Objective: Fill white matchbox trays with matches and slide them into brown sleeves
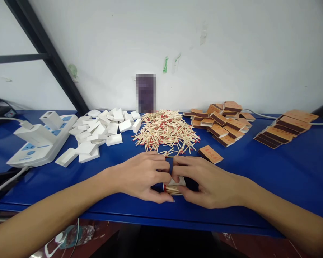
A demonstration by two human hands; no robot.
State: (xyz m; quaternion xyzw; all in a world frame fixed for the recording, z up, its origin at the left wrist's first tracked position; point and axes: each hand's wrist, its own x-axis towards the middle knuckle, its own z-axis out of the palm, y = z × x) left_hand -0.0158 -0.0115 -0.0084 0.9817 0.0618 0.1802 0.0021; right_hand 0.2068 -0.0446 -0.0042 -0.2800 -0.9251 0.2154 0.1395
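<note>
A small white matchbox tray [181, 180] with matches [172, 190] in it lies on the blue table near its front edge, between my two hands. My left hand [148, 175] is closed around the tray's left end, its thumb along the near side and its fingers curled at the far side. At the right end, my right hand [210, 181] grips the tray between thumb and bent fingers. The fingers hide part of the tray. Just beyond my hands spreads a heap of loose red-tipped matches [167, 129]. One orange matchbox sleeve [211, 154] lies beyond my right hand.
White empty trays [97, 127] are piled at the left, beside a power strip [40, 150] with plugs. Orange matchbox sleeves [226, 122] form a pile at the right; more matchboxes [285, 129] lean in a row farther right. A pixelated dark rectangle [146, 93] stands by the wall.
</note>
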